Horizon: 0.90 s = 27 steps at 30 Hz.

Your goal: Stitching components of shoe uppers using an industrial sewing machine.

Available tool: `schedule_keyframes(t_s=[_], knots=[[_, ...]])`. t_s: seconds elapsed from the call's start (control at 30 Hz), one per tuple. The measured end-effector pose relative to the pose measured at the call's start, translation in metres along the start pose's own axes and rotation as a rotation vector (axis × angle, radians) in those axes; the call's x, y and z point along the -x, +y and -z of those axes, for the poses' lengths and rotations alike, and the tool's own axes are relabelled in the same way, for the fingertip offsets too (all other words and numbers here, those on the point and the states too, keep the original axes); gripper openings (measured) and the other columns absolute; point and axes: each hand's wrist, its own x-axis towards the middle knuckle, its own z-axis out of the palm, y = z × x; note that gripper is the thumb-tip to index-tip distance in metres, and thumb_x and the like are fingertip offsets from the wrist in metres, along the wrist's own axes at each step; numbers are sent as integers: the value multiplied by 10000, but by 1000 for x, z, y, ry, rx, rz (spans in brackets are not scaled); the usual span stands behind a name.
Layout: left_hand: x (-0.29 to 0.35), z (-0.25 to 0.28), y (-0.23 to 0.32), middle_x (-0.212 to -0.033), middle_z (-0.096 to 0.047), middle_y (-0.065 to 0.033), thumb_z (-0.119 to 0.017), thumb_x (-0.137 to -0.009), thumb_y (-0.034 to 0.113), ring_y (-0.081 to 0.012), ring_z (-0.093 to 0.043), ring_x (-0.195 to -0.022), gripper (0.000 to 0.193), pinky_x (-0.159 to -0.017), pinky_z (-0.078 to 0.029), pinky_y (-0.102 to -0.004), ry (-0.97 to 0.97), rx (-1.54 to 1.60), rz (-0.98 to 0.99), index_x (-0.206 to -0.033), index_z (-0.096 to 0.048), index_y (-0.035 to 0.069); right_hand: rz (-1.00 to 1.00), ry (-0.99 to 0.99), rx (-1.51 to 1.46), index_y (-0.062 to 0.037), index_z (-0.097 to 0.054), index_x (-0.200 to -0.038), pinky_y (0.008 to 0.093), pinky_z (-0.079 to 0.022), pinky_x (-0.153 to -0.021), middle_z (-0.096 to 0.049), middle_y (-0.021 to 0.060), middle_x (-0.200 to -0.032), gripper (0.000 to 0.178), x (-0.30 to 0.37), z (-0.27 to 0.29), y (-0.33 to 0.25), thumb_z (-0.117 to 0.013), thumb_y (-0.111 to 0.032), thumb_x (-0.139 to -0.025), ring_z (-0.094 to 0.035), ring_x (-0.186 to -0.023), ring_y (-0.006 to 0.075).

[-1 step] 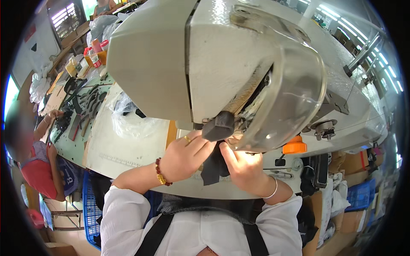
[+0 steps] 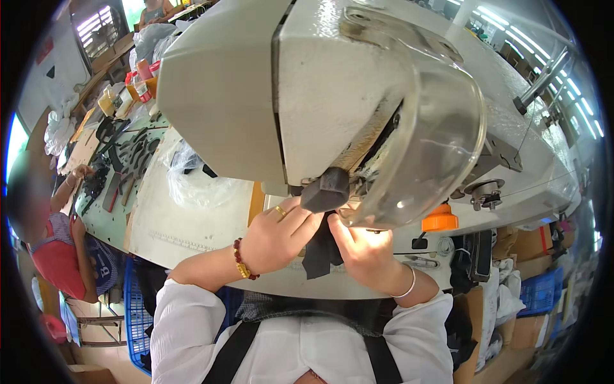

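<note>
A large off-white sewing machine (image 2: 224,96) looms over both of my hands, with a clear plastic guard (image 2: 441,128) at its front. Under the head, a strip of black fabric (image 2: 322,253) hangs toward me between my hands. My left hand (image 2: 275,237) has its fingers closed on the strip's left side, fingertips partly hidden behind a dark block-shaped part (image 2: 325,191) of the machine. On the other side my right hand (image 2: 366,253) pinches the strip's right edge, thumb and forefinger close to the lit sewing spot. The needle is hidden from view.
An orange knob (image 2: 440,218) and a metal thread tensioner (image 2: 485,194) sit on the right. Clear plastic bags (image 2: 201,176) lie on the white tabletop (image 2: 160,224). A co-worker in red (image 2: 61,259) works at the left by a green table (image 2: 102,221). Blue crates (image 2: 135,320) stand below.
The machine head appears shifted very slightly left in the picture. Both hands keep nearly the same place and grip on the black fabric.
</note>
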Motion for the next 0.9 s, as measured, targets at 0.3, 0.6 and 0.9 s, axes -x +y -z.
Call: schedule_keyframes(t_s=[0.3, 0.6, 0.9], knots=[[13, -12, -9, -1112, -694, -150, -675, -787, 66, -230, -695, -836, 238, -602, -578, -301, -2, 81, 50, -1015, -705, 8, 42, -45, 7, -20, -727, -1150, 457, -550, -893, -730, 168, -1056, 392, 3, -9, 6, -655, -58, -766, -700, -937, 315], [18, -14, -26, -1044, -668, -142, -696, -752, 65, -190, -589, -595, 259, -533, -517, -289, 6, 94, 7, -1010, -708, 41, 29, -62, -146, 39, -703, -1317, 417, -565, -922, -750, 183, -1091, 644, 4, -5, 20, -606, 147, -690, -735, -984, 332], [26, -22, -30, -1072, -704, -105, -679, -780, 64, -159, -583, -612, 294, -529, -494, -274, 48, 125, -19, -1067, -740, 78, 20, -160, -237, -17, -715, -1342, 400, -551, -987, -752, 132, -1176, 665, 15, -5, 39, -629, 124, -698, -727, -1074, 287]])
